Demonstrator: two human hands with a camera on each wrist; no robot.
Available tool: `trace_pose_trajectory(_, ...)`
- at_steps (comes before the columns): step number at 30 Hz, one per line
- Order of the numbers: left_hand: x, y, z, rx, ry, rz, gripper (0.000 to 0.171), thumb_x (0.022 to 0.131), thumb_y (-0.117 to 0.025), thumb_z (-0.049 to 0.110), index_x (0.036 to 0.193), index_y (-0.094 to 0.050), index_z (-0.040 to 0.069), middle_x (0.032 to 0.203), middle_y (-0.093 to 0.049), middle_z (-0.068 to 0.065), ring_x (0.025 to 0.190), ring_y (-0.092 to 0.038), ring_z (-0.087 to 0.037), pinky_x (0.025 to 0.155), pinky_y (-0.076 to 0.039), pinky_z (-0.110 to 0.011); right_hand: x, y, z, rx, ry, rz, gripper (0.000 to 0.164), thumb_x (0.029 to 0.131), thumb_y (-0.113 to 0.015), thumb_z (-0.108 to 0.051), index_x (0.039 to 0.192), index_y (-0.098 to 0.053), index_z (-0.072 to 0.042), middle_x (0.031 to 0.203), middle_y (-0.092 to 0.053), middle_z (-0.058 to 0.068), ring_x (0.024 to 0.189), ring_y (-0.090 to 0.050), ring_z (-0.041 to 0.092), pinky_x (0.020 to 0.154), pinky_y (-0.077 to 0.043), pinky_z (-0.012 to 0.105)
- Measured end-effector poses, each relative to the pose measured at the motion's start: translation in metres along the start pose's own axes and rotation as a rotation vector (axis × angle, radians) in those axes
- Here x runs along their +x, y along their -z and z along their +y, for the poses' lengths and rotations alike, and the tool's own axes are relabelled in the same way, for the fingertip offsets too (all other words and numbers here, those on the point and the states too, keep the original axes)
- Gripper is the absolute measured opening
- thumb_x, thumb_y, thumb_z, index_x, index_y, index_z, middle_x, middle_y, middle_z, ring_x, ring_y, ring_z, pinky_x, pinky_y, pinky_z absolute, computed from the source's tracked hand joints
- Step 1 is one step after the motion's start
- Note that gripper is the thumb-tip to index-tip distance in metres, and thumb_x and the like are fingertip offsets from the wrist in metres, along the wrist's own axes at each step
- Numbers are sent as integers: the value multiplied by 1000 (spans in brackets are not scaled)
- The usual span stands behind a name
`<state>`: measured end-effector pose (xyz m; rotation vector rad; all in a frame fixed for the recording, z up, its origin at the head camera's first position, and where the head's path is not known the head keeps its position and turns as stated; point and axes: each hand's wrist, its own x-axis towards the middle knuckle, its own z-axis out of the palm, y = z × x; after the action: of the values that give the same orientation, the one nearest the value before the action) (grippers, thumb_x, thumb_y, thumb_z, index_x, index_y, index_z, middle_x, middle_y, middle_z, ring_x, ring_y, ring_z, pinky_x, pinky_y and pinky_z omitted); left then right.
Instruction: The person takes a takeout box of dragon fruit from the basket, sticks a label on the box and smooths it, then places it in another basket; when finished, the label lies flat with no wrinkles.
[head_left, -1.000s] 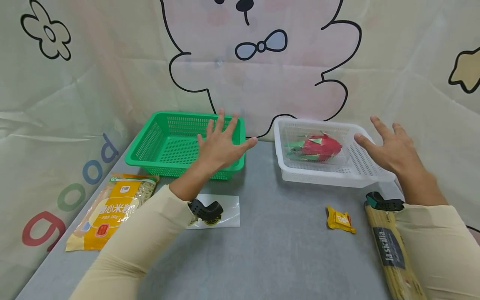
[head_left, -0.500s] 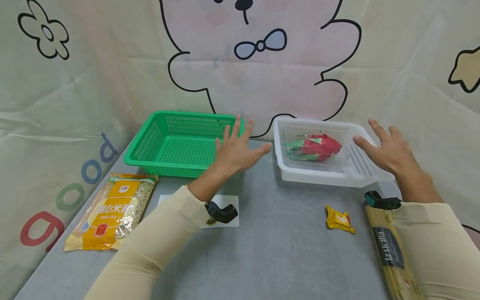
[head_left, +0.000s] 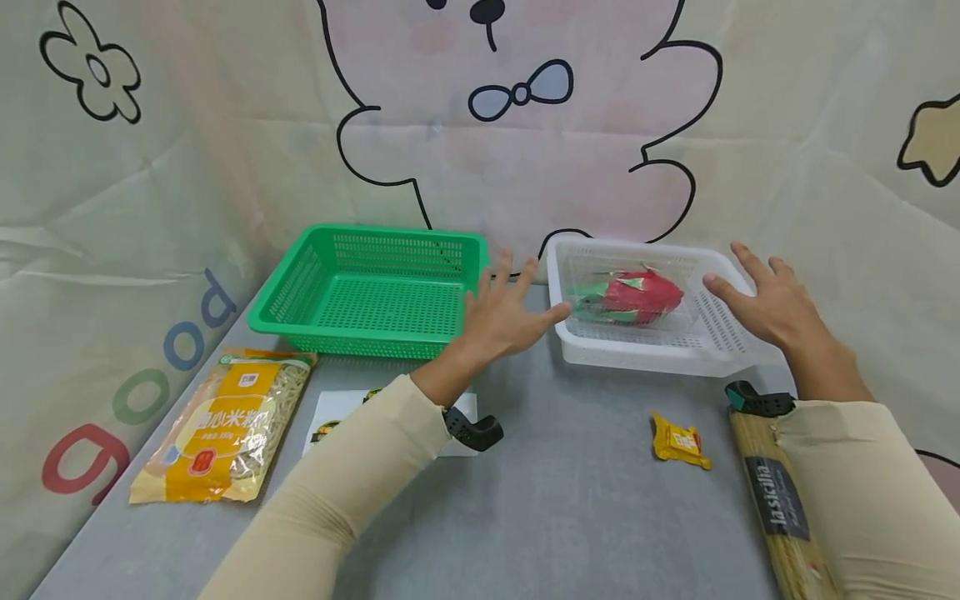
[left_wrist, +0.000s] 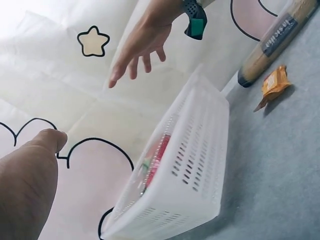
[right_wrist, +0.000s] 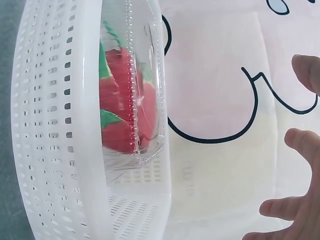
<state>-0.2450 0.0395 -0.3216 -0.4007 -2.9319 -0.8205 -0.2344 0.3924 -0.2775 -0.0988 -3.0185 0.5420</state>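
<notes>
A red dragon fruit with green tips [head_left: 643, 293] lies in a clear plastic box inside the white basket [head_left: 637, 357], on the right in the head view. My left hand [head_left: 504, 318], fingers spread, hovers between the green basket [head_left: 367, 343] and the white one, its thumb near the white basket's left rim. Above the white basket's right end is my right hand [head_left: 776, 308], fingers apart and holding nothing. The right wrist view shows the boxed fruit [right_wrist: 117, 100] close up, with the right hand's fingers [right_wrist: 285, 207] at the edge.
On the left of the grey table lies a bag of rice noodles [head_left: 225, 425]. A white printed packet [head_left: 330, 408] is partly under the left forearm. A small yellow wrapped snack [head_left: 679, 440] and a pack of spaghetti [head_left: 780, 500] lie at right. A printed curtain stands behind.
My left hand has moved right, from over the green basket to the gap beside the white basket. My right hand has shifted slightly left. The objects have stayed put.
</notes>
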Motion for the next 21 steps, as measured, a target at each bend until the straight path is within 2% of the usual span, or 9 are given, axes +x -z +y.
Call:
trace_pose_trajectory(4,2,-11,0,4,-18,-4,90,83,-39,80,156,-12,35,161,7,1,144,-5,-34,105,-17,-64,3,-4,3,14,13,7,81,95,-38,-60,155,0,-21,149,3,39,126,-8,67,84,-19,81)
trace_pose_trajectory(9,4,-23,1,-29,-18,-24,89,83,-40,79,155,-12,36,160,9,3,144,-5,-36,105,-16,-65,6,-9,6,17,12,15,81,95,-39,-59,155,0,-20,148,0,40,124,-13,67,81,-23,81)
trace_pose_trajectory(16,8,-39,6,-45,-44,-34,88,84,-42,77,155,-15,34,161,4,1,142,-11,-38,106,-15,-63,10,-12,9,32,4,6,80,96,-37,-59,155,0,-20,148,-2,40,125,-12,67,85,-22,81)
trace_pose_trajectory(21,12,-50,11,-62,-57,-49,87,84,-40,78,155,-13,36,160,8,5,143,-10,-37,107,-15,-61,14,-17,10,57,3,1,80,96,-38,-59,155,1,-22,148,-4,40,126,-12,66,85,-21,81)
